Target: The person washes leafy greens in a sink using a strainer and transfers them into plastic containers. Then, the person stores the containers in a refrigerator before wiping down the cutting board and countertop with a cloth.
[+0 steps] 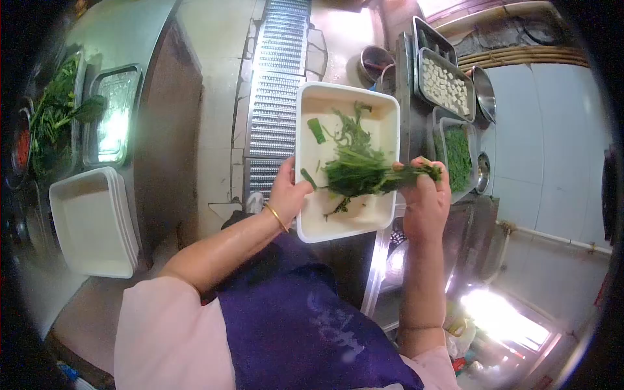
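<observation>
Left hand (290, 194) grips white tray (374, 214); right hand (427, 201) clutches greens (354, 172).
The first closes on its left rim; the second curls round one end, leaves over the tray.

Major fisheye bend, corners black, kinda grainy; glare's blown out at 4 o'clock and on the metal tray (112, 120) at 10.

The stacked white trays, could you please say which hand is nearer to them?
Left. The left hand is right of the stacked white trays; the right hand is farther, across the held tray.
</observation>
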Demonstrator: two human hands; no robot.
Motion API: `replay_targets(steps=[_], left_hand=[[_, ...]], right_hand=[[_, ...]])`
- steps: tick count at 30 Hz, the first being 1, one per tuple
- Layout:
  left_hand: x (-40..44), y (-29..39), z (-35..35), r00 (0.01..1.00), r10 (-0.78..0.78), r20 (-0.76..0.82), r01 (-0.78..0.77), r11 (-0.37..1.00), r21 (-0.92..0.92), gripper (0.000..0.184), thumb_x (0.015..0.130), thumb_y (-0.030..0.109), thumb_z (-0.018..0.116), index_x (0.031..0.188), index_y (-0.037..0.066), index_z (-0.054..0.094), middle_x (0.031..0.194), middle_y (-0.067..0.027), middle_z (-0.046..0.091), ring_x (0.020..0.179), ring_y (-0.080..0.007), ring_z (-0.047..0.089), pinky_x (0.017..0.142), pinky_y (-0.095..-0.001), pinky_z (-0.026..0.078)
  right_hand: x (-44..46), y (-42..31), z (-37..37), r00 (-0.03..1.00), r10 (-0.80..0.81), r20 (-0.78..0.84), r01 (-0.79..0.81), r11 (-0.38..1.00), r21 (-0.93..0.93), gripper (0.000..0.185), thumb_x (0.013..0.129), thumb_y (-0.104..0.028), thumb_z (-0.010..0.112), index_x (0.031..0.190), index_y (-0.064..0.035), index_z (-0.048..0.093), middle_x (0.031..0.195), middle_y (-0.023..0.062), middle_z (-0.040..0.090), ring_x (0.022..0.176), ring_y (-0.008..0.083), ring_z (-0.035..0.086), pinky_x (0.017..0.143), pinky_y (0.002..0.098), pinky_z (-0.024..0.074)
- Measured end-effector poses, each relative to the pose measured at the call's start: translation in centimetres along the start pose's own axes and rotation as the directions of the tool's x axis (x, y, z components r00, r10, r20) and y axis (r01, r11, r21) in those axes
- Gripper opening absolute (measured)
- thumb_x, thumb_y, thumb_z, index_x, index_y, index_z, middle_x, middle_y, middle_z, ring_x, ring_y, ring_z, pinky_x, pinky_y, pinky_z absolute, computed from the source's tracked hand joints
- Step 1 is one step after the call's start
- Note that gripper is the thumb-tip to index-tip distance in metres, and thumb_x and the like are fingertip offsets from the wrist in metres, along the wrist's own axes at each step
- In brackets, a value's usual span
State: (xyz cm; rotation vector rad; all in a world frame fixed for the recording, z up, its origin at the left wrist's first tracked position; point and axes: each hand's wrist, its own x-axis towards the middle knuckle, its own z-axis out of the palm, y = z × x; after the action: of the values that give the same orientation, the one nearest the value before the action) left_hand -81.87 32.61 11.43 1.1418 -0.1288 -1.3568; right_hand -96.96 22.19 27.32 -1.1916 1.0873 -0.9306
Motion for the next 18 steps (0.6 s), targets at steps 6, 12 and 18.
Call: replay_targets(steps=[6,12,18], left_hand=[[0.7,0.8,-0.1,0.998,-0.051,-0.038,0.050,0.999,-0.019,0.068,0.070,-0.008,0.051,0.135,0.002,0.032,0.107,-0.0108,0.055,0.091,-0.0172,0.055,0.076,-0.0286,0.047],[0.0,0.9,1.7,0.998,-0.023,-0.063,0.021,0.999,-0.034,0.063,0.070,-0.006,0.051,0.131,0.000,0.036,0.101,-0.0108,0.057,0.086,-0.0172,0.056,0.072,-0.0279,0.047],[1.2,0.3,2.6,0.999,0.003,-0.038,-0.006,0.997,-0.077,0.059,0.069,-0.006,0.052,0.126,0.001,0.040,0.103,-0.0105,0.056,0.086,-0.0180,0.055,0.074,-0.0289,0.047]], right_hand=[[2.5,-1.8,0.4,0.985,-0.168,0.043,0.173,0.957,-0.234,0.026,0.088,-0.004,0.055,0.113,-0.0022,0.046,0.098,0.0123,0.061,0.092,0.0195,0.061,0.078,0.0318,0.0511],[1.2,5.2,1.9,0.935,0.002,0.356,0.341,0.279,-0.898,0.053,0.074,-0.012,0.067,0.123,-0.0078,0.048,0.102,0.0167,0.058,0.095,0.0333,0.058,0.081,0.0386,0.0488],[-0.1,4.1,-1.4,0.949,-0.131,0.287,0.306,0.605,-0.735,0.030,0.072,-0.008,0.061,0.101,-0.0017,0.054,0.088,0.0124,0.057,0.083,0.0241,0.057,0.078,0.0345,0.0467]])
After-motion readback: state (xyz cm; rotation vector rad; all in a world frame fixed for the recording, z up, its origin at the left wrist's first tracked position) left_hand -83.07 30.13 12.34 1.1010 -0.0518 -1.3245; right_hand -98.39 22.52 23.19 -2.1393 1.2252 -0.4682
